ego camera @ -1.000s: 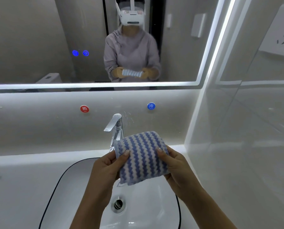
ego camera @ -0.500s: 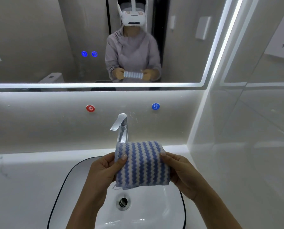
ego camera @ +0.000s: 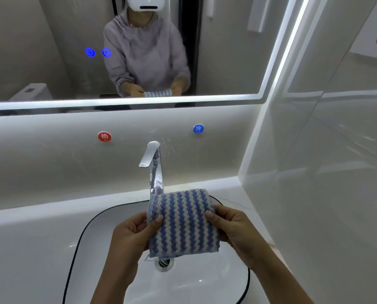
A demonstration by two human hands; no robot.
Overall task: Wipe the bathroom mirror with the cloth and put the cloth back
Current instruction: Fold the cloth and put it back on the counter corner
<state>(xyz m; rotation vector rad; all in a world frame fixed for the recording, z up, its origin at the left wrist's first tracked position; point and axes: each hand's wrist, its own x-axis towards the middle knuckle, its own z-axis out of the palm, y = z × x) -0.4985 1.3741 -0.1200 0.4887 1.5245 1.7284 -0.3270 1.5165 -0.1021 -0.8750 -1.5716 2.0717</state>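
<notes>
A folded cloth [ego camera: 183, 222] with blue and white zigzag stripes hangs over the sink, just in front of the tap. My left hand [ego camera: 132, 235] pinches its left edge, thumb on the front. My right hand [ego camera: 231, 227] holds the right edge the same way. The bathroom mirror [ego camera: 51, 51] fills the wall above, with a lit strip along its bottom and right edges. It reflects a person in a grey top holding the cloth.
A chrome tap [ego camera: 153, 163] rises behind the cloth. The white basin [ego camera: 205, 286] with a dark rim and a drain [ego camera: 164, 263] lies below my hands. Red [ego camera: 104, 136] and blue [ego camera: 198, 129] round labels sit on the backsplash. A glossy white wall [ego camera: 325, 194] stands close on the right.
The cloth and both hands have come lower, nearer the basin, and the cloth now hangs straighter. My view has dipped and moved closer, so the mirror sits higher in the frame.
</notes>
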